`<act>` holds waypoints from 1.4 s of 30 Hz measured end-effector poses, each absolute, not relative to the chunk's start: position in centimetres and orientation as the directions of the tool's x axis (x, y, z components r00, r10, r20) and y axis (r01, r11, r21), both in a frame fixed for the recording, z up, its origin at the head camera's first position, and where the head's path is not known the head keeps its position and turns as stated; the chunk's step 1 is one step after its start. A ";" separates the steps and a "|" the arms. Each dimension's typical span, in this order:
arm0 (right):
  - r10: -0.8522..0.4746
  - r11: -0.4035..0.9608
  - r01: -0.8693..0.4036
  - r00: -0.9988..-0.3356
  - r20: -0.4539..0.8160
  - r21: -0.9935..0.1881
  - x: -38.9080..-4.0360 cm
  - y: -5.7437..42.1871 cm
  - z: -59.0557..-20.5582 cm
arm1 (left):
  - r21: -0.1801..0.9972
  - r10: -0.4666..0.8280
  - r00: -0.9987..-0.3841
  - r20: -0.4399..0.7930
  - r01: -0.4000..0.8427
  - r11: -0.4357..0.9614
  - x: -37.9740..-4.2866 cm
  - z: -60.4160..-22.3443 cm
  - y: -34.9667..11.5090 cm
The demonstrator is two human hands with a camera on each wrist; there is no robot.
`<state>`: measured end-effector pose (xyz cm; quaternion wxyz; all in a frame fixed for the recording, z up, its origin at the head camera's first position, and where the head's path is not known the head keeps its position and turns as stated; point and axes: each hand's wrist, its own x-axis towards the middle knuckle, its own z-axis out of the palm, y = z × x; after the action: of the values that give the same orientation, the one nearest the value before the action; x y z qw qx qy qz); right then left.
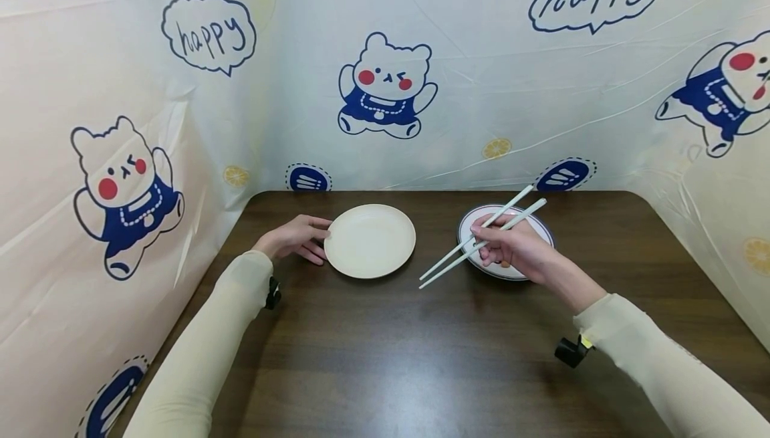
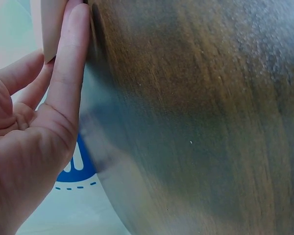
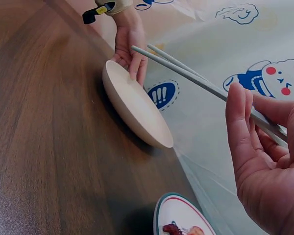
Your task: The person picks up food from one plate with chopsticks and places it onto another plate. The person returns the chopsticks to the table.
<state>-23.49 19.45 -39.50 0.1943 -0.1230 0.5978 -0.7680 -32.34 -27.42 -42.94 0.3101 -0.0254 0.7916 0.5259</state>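
My left hand [image 1: 299, 237] is at the left rim of a plain cream plate [image 1: 369, 241], holding its edge between thumb and fingers. In the left wrist view some fingers [image 2: 71, 54] reach along the plate's underside. My right hand [image 1: 511, 245] grips a pair of pale chopsticks [image 1: 448, 271], tips pointing left and down, slightly apart with nothing between them. Beneath that hand lies a white plate with a dark-lined rim [image 1: 544, 234]. In the right wrist view small reddish pieces of food [image 3: 174, 228] show on it; the hand hides much of this plate in the head view.
Both plates are toward the back of a dark brown wooden table [image 1: 361, 358], with a gap between them. A pale curtain [image 1: 469, 110] printed with bears and words surrounds the table at the back and sides. Dark cameras [image 1: 571, 352] are strapped at both wrists.
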 end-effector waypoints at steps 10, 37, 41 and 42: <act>-0.410 -0.167 0.131 -0.911 -0.051 -0.977 -23.5 19.9 -39.6 | 0.816 0.291 -0.802 -0.521 -0.369 0.446 -32.4 -42.9 -27.4; -0.390 -0.333 0.123 -0.921 0.018 -0.935 -25.0 27.2 -40.1 | 0.823 0.297 -0.806 -0.512 -0.361 0.438 -32.5 -43.0 -27.5; -0.419 -0.311 0.135 -0.908 0.008 -0.941 -25.2 28.1 -40.3 | 0.822 0.299 -0.803 -0.516 -0.365 0.438 -32.5 -43.1 -27.5; -0.434 -0.305 0.141 -0.901 0.005 -0.942 -25.3 28.3 -40.3 | 0.822 0.301 -0.802 -0.516 -0.364 0.439 -32.5 -43.1 -27.5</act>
<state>-25.28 28.27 -40.32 0.1803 -0.1303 0.5613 -0.7971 -32.52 -27.54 -43.15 0.3141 -0.0197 0.7879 0.5293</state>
